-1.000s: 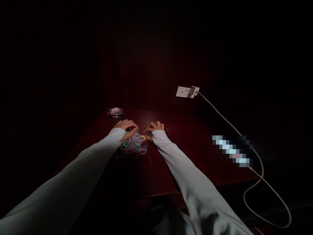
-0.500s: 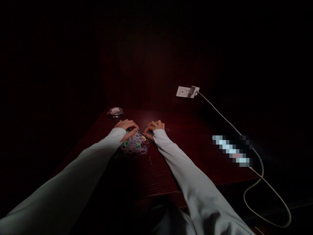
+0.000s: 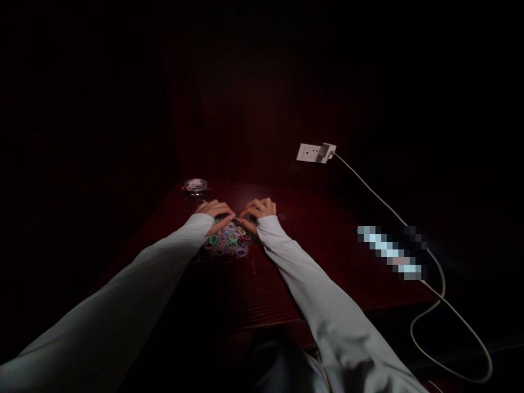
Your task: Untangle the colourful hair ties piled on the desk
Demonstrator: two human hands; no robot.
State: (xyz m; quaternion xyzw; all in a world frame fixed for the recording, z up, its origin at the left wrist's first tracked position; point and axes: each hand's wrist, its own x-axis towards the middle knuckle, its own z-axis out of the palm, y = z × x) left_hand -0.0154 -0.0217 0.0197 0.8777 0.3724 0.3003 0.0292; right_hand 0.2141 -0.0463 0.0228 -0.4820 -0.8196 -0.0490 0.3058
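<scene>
A heap of small colourful hair ties (image 3: 228,240), in green, purple, pink and other tones, lies on the dark red table. My left hand (image 3: 218,212) is over the heap's far left side, thumb and fingers pinched together. Close by on the right, my right hand (image 3: 257,209), with a ring on one finger, is also closed in a pinch. The fingertips of both hands nearly meet above the heap's far edge. Whatever lies between them is too small and dark to make out.
Behind my left hand stands a round clear container (image 3: 195,186) with a pinkish top. One thin loop (image 3: 253,267) lies in front of the heap. A white cable (image 3: 368,188) runs from the wall socket (image 3: 309,153) to a blurred-out device (image 3: 388,252) on the right.
My hands have come closer together, fingertips nearly touching. A yellow tie seen at the heap's right side no longer shows there. The view has shifted slightly.
</scene>
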